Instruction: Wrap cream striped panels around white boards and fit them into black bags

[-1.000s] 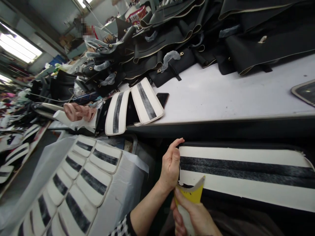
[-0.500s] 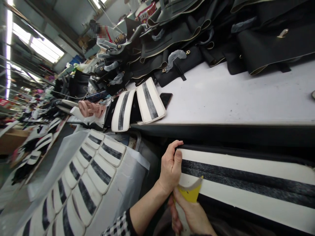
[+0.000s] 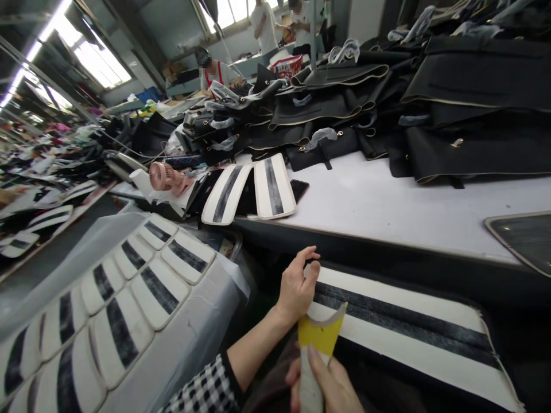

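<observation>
Beside the worktop [image 3: 387,212]: striped panel [image 3: 408,318], its end met by the left hand [image 3: 298,289], grip unclear.
Yellow-bladed tool [image 3: 319,335]: clasped by the right hand [image 3: 330,378], now drawn farther from the left, one hand being left at the panel.

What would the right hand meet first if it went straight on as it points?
The right hand would probably meet the striped white panel, its yellow-headed tool leading; whether they touch now is unclear.
</observation>
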The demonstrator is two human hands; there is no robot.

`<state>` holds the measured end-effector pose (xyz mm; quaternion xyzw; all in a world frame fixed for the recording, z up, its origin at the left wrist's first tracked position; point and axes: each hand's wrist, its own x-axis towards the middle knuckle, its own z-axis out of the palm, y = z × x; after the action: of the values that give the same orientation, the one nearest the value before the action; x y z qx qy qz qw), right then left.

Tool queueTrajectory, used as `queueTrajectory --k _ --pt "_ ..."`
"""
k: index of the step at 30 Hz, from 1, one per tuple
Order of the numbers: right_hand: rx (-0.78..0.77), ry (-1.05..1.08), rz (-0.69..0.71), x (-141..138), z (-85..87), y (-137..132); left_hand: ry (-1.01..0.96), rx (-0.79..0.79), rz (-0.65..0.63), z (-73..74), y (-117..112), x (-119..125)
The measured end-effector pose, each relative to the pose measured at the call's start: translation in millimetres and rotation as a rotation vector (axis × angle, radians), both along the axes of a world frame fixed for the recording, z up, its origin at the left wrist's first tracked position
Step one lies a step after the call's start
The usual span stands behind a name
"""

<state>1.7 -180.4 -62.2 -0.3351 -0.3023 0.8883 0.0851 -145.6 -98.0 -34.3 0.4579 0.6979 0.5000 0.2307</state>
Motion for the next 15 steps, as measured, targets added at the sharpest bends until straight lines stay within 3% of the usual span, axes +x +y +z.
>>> queueTrajectory --k 3,5,8,10,12,15 --pt "0.152 -0.052 -0.062 27 42.8 41 -0.458 0.079 0.134 -10.7 -11 -18" --pt "0.304 -0.160 -0.181 47 63.6 89 -0.477 0.084 0.167 -15.4 -28 -24" --pt "0.738 -0.436 -0.243 68 75.6 178 -0.029 -0.058 0.017 -16.3 -52 -16" --pt "1.199 -0.749 -0.131 73 74.1 236 0.389 -0.136 -0.116 -15.1 -58 -5" --pt "1.369 -0.913 -0.143 74 67.7 283 0.715 -0.152 -0.171 -15.6 -53 5" --pt "1.537 -1.124 -0.137 70 48.8 329 0.975 -0.103 -0.166 -24.8 -34 8"
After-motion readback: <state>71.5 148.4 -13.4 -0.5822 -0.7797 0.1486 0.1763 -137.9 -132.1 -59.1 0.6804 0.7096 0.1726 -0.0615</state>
